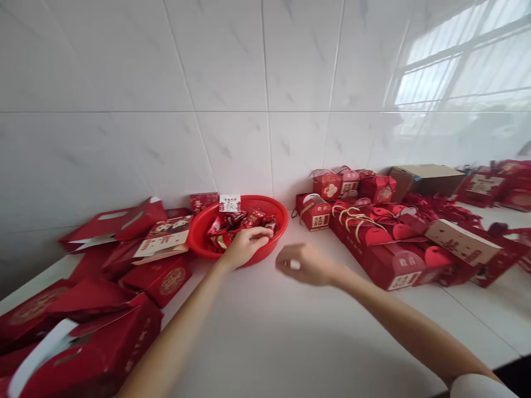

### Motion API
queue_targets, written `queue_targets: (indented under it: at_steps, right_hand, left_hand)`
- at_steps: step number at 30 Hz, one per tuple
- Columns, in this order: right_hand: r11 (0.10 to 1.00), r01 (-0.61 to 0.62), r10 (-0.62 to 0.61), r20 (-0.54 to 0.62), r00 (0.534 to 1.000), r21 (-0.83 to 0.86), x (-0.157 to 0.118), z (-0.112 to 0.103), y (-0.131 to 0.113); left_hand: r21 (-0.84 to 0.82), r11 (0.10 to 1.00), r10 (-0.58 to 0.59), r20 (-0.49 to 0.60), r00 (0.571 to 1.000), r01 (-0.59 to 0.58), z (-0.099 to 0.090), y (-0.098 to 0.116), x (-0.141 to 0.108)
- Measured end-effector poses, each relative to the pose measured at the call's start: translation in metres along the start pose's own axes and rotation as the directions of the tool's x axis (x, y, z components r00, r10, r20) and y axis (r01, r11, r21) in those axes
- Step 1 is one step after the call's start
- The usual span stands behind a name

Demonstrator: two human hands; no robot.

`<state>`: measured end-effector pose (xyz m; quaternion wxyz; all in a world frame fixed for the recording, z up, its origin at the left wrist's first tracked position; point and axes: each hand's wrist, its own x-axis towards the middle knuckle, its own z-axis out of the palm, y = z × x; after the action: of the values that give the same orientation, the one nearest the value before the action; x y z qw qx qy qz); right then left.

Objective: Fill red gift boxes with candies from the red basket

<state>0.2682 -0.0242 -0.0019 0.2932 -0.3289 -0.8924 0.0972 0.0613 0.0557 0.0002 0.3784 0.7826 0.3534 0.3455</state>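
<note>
A red plastic basin (274, 207) stands against the tiled wall, with several red-wrapped sweets (253, 217) inside. My left hand (244, 246) is over its near rim, fingers curled together toward the sweets. Whatever the fingertips hold, if anything, is hidden. To the right of the basin, my right hand (307, 264) hovers above the white tabletop (265, 326). It is slightly blurred, with thumb and fingers bent into a loop, and nothing shows in it. A small white printed card (229, 203) leans at the basin's back edge.
Several red gift boxes (99, 331) lie piled on the left. More red boxes with cord handles (373, 237) stand in rows on the right. Behind them are a brown cardboard box (427, 174) and a heap of dark red cords or ribbons (443, 210).
</note>
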Motion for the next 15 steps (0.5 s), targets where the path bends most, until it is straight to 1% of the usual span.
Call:
queue_targets:
  at_steps: [1,2,4,5,7,9,11,12,15]
  right_hand:
    - [0.998,0.064,-0.066,0.106,0.992,0.018,0.006,0.025,-0.007]
    - [0.994,0.103,-0.106,0.154,0.982,0.030,0.009,0.049,-0.013]
    - [0.987,0.151,-0.161,0.223,0.962,0.061,0.010,0.090,-0.025]
    - [0.986,0.150,-0.163,0.242,0.956,0.073,0.008,0.106,-0.030]
    - [0.986,0.133,-0.155,0.261,0.953,0.101,0.003,0.130,-0.035]
    - [0.984,0.121,-0.153,0.263,0.953,0.131,-0.003,0.142,-0.035]
    - [0.982,0.109,-0.147,0.257,0.955,0.157,-0.007,0.147,-0.033]
    - [0.981,0.097,-0.138,0.253,0.958,0.167,-0.008,0.148,-0.032]
    - [0.980,0.056,-0.102,0.244,0.964,0.190,-0.010,0.147,-0.031]
  left_hand:
    - [-0.019,0.999,-0.025,0.003,1.000,0.025,0.000,-0.001,0.001]
    - [-0.027,0.998,-0.050,0.013,0.999,0.050,-0.001,-0.001,0.002]
    - [0.020,0.996,-0.088,0.047,0.995,0.087,-0.004,0.000,0.006]
    - [0.063,0.994,-0.096,0.076,0.993,0.091,-0.007,0.002,0.008]
    - [0.156,0.985,-0.101,0.144,0.984,0.078,-0.018,0.012,0.014]
    - [0.252,0.967,-0.098,0.209,0.973,0.043,-0.036,0.029,0.022]
    - [0.360,0.933,-0.067,0.220,0.973,-0.017,-0.060,0.052,0.029]
    - [0.424,0.905,-0.074,0.221,0.972,-0.027,-0.074,0.063,0.031]
    - [0.631,0.776,-0.173,0.196,0.965,0.011,-0.120,0.090,0.027]
